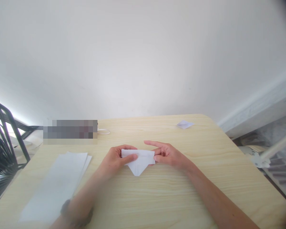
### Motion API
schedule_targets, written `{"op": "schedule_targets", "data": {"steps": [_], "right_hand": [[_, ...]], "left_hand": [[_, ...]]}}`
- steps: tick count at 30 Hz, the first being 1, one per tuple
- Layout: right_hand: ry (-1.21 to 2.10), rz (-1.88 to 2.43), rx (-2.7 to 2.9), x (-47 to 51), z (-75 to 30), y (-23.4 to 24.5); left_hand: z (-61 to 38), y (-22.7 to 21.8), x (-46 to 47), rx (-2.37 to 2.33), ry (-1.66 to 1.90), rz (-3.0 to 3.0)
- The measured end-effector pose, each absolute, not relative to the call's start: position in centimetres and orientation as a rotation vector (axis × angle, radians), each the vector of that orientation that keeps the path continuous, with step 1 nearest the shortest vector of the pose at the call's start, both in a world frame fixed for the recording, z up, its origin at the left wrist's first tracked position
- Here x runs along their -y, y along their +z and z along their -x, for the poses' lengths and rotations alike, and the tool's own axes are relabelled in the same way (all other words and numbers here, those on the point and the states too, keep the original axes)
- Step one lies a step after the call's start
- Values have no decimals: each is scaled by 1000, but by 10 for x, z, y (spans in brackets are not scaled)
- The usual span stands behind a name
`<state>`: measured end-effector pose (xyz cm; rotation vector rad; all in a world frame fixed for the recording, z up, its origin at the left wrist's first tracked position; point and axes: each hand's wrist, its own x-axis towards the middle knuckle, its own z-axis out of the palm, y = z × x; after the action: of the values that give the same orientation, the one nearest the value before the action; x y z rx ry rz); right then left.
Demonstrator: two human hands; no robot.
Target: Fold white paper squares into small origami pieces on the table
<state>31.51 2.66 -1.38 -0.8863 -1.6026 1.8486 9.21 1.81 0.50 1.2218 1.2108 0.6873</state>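
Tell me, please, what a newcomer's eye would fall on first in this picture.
Most likely the folded white paper near the middle, held by the fingers of the left hand and right hand. Next might come the small diamond-shaped paper near the far edge of the wooden table, toward the right, then the loose white sheets at the left.

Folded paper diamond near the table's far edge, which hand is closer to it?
Right. The right hand is in front of the paper diamond and slightly to its left; the left hand is farther left, at the left end of the folded sheet.
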Motion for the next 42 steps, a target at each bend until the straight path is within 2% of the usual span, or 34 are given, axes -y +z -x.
{"op": "schedule_targets", "data": {"steps": [7,13,19,29,34,38,42], "right_hand": [[1889,847,1464,-20,-305,-12],[1783,887,1530,-18,-299,-6],[1631,1104,1569,-19,-296,-14],[1694,1083,1509,-22,-301,-15],[1486,1149,1576,-22,-300,-15],[1061,1197,1763,-20,-298,-15],[705,1027,1881,-21,-300,-17]], "left_hand": [[-95,5,-17,-1302,729,-1287],[-98,1,-15,-1355,742,-1275],[-93,-1,-17,-1252,707,-1243],[-78,6,-21,-1023,620,-1210],[-88,4,-18,-1142,762,-1230],[-88,2,-18,-1249,884,-1369],[-81,-1,-18,-1174,1068,-1625]]}}
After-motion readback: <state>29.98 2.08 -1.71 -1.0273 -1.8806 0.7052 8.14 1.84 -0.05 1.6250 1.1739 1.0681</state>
